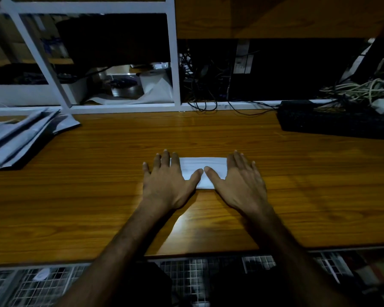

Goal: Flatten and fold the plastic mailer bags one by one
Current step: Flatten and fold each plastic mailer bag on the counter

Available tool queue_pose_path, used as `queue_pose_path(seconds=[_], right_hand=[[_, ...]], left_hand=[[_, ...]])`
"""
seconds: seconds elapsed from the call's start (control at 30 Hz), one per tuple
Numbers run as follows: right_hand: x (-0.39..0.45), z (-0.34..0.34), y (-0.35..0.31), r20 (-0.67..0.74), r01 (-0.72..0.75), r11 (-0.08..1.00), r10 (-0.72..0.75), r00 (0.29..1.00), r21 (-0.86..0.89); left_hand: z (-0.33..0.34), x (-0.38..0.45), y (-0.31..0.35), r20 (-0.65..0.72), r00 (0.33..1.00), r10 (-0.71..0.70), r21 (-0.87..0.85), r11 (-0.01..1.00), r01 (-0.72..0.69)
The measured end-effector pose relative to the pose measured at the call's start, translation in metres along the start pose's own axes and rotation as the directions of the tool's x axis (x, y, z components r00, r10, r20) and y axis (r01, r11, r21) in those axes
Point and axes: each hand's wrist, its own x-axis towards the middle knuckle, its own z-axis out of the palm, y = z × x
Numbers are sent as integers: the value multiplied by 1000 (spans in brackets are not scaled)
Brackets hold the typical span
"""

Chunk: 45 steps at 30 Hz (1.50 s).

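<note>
Both flat, open hands, left hand (167, 184) and right hand (242, 182), press the folded bag (200, 166), its long axis running left-right between them

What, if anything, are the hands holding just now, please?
Nothing is gripped: the left hand and right hand press flat on the two ends of the folded white plastic mailer bag.

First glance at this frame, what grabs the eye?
The white folded mailer at the middle of the wooden table, pressed flat under the left hand and right hand. Next, the grey mailer pile at the table's left edge, and tangled cables at back right.
</note>
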Motion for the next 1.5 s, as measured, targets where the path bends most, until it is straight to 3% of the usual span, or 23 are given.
queue_pose_path(seconds=[0.67, 0.97, 1.07, 1.2, 1.27, 1.5], right_hand=[[0, -7, 49, -3, -33, 996, 33, 999, -83], [-2, -11, 62, -36, -54, 996, 52, 998, -72], [-4, -12, 64, -111, -58, 998, 54, 992, -38], [-7, -17, 49, -250, 5, 998, 9, 968, 57], [-6, -20, 31, -268, 71, 993, -43, 962, 96], [11, -11, -30, -147, 342, 936, -327, 933, 89]], left_hand=[[-12, -14, -47, 53, 995, -89, -33, 995, 91], [-19, -24, -54, -7, 998, -67, -32, 997, 67], [-24, -28, -56, -69, 995, -75, -63, 996, 70], [-35, -29, -44, -198, 980, -14, -107, 994, -7], [-40, -22, -30, -200, 978, 64, -135, 986, -93], [-34, 2, 15, -76, 948, 309, -181, 931, -317]])
